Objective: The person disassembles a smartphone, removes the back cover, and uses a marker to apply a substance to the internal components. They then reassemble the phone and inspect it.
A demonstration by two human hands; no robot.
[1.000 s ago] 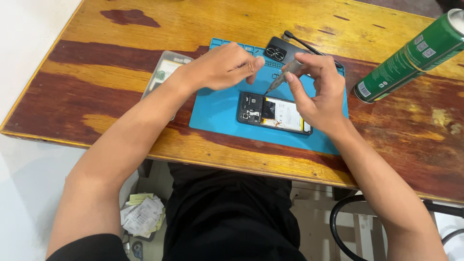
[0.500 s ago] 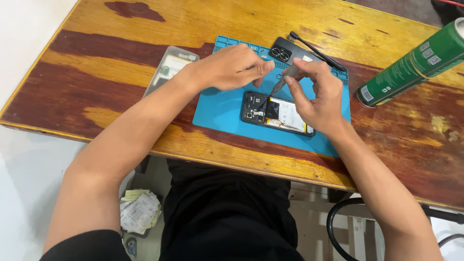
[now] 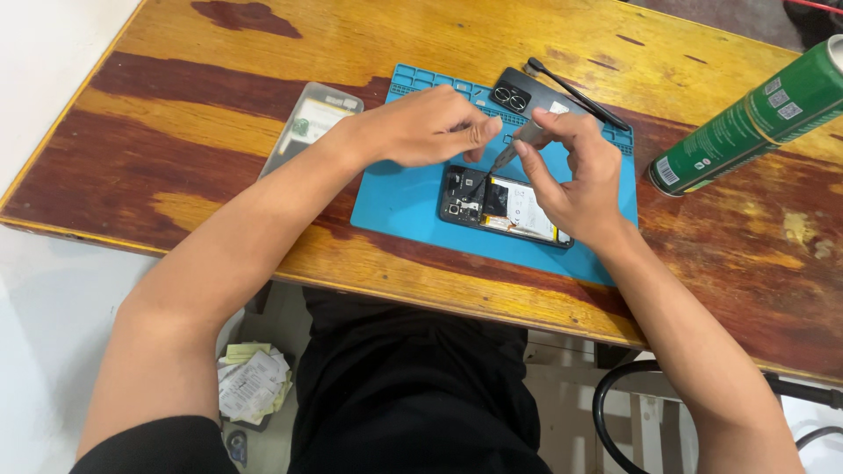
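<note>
Hands meet over the centre of the frame. Our right hand [image 3: 575, 180] pinches grey tweezers [image 3: 514, 151] angled into the opened phone [image 3: 505, 206] lying on the blue mat [image 3: 399, 197]; our left hand [image 3: 430, 127], fingers curled, seems to steady the tool's top. Beyond lies the back cover [image 3: 527, 96]; a green can [image 3: 755, 114] sits upper right.

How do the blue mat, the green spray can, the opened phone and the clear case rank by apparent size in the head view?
1. blue mat
2. green spray can, cut off by the frame edge
3 and 4. opened phone and clear case: alike, and a hand partly hides the phone, so no ranking.
</note>
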